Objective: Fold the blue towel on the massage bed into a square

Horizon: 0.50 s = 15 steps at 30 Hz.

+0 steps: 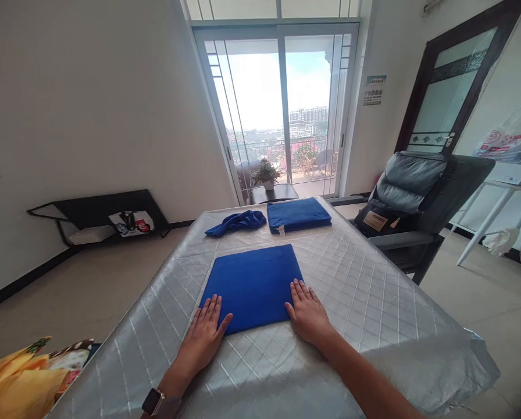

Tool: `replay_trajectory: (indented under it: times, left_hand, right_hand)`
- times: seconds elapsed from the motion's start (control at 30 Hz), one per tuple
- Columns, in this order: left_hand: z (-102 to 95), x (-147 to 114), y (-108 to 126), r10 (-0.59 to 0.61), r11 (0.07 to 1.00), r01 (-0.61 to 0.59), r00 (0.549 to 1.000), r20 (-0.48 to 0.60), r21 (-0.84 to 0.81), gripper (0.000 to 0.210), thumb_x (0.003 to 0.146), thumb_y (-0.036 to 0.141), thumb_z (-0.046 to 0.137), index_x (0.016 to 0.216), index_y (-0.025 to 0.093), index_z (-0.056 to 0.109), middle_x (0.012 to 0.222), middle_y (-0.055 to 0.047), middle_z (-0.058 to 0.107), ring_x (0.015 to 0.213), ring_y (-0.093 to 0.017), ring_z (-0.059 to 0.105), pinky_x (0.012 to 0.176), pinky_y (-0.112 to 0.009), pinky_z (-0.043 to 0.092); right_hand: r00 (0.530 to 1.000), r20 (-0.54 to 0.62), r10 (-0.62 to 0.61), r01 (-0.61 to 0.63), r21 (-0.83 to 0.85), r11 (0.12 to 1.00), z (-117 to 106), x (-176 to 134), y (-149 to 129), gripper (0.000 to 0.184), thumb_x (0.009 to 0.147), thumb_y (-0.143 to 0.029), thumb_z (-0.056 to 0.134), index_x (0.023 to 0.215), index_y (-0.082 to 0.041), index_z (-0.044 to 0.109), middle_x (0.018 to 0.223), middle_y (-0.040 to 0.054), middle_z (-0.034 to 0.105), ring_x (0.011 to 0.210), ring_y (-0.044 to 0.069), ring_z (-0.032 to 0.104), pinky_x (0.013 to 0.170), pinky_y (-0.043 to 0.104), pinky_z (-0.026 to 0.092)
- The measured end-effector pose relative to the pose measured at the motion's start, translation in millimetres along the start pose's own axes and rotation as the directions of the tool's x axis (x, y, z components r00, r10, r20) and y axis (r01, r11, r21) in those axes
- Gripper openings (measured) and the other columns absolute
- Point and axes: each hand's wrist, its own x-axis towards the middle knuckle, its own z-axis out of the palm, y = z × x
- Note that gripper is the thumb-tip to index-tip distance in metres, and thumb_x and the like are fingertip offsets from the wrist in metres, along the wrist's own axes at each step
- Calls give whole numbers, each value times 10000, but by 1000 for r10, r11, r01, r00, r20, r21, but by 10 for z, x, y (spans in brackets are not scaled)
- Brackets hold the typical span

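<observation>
A blue cloth (256, 285), folded into a flat rectangle, lies on the silver quilted table cover (352, 279) in front of me. My left hand (207, 329) rests palm down on its near left corner, fingers stretched out and thumb apart. On the near right edge lies my right hand (307, 308), also flat, with its fingers extended. Beyond the cloth sits a stack of folded blue cloths (299, 214) with a small white tag at its front. A crumpled blue cloth (238, 222) lies to the left of that stack.
At the table's right stands a dark padded chair (411, 186) with a bag on it. Yellow patterned fabric (20, 381) is at the lower left. A potted plant (267, 173) stands on a small dark table past the far edge, before a sliding glass door (281, 116).
</observation>
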Motion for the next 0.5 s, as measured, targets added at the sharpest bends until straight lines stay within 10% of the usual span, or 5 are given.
replay_trajectory:
  times: [0.5]
  left_hand:
    - [3,-67,15,-41,999,42,997,-59,18,803,996,623,138,1570,79,276,1636,-154,243,1522,-312,223,1214,-532,219]
  right_hand:
    - [991,133,-3,19,-118,993,-205,153,-11,697,1023,-490,201,1592,-90,225,1660,98,152,1539,247,129,1240,472,113]
